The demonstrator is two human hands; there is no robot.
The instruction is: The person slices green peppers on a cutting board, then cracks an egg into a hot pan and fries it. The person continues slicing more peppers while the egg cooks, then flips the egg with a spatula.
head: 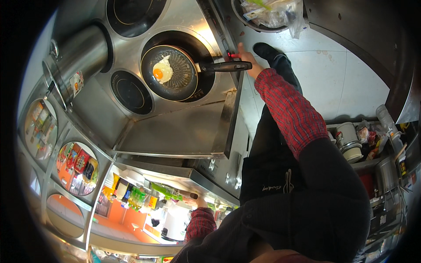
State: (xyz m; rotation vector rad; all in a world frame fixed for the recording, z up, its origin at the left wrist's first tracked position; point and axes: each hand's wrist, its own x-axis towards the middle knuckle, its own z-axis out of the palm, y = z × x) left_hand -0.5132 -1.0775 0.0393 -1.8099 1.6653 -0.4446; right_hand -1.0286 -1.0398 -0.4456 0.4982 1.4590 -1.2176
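Note:
A fried egg with an orange yolk (pixel 158 73) lies in a black frying pan (pixel 181 83). The pan rests on a dark round hob plate (pixel 205 88), its black handle (pixel 225 66) sticking out past the counter's front edge. Close to the handle's end is my right hand (pixel 247 59). It holds nothing; one finger touches the control panel at a red light (pixel 231 55), and the thumb is spread away. Lower in view, my left hand (pixel 199 203) is closed around a brown utensil handle (pixel 188 194). Bright green parts lie beside that handle, and what the utensil is remains unclear.
A tall steel pot (pixel 87 49) stands behind the pan. More round hob plates (pixel 131 92) surround it. Bottles (pixel 136 197) and packets line a lower shelf to the left. A bin with plastic bags (pixel 266 14) and a crate of containers (pixel 348 141) stand on the floor.

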